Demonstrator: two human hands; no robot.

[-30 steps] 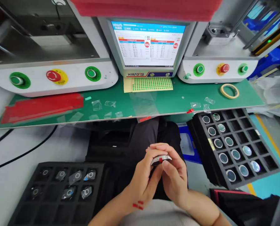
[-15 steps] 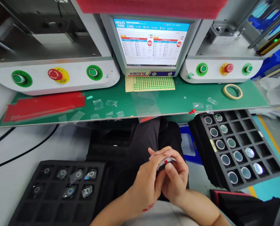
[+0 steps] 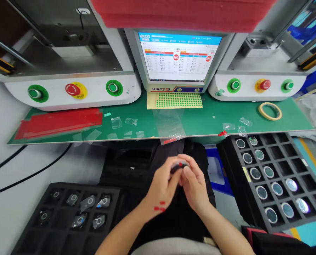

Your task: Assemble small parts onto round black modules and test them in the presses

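Note:
Between both hands, above my lap, is a small round part with a dark face and silvery rim (image 3: 176, 166), a bit of red tape on its edge. My left hand (image 3: 162, 182) curls around its left side, its thumb along the near face. Closed on the right side, my right hand (image 3: 196, 182) presses its thumb close to the red tape. Fingers cover much of the part. Several small red tape pieces (image 3: 162, 203) stick to my left wrist.
A black foam tray (image 3: 58, 223) with film-wrapped round parts lies at left. Another tray (image 3: 282, 184) at right holds silver-rimmed discs. Ahead, the green bench (image 3: 197, 124) carries red sheets (image 3: 59, 123), green-dot stickers (image 3: 179, 100), a tape roll (image 3: 270, 111) and a monitor (image 3: 181, 56).
My hands, still around the round part, have moved up and slightly left in view and tilted. The camera view has shifted, so the bench and machines appear lower and farther right.

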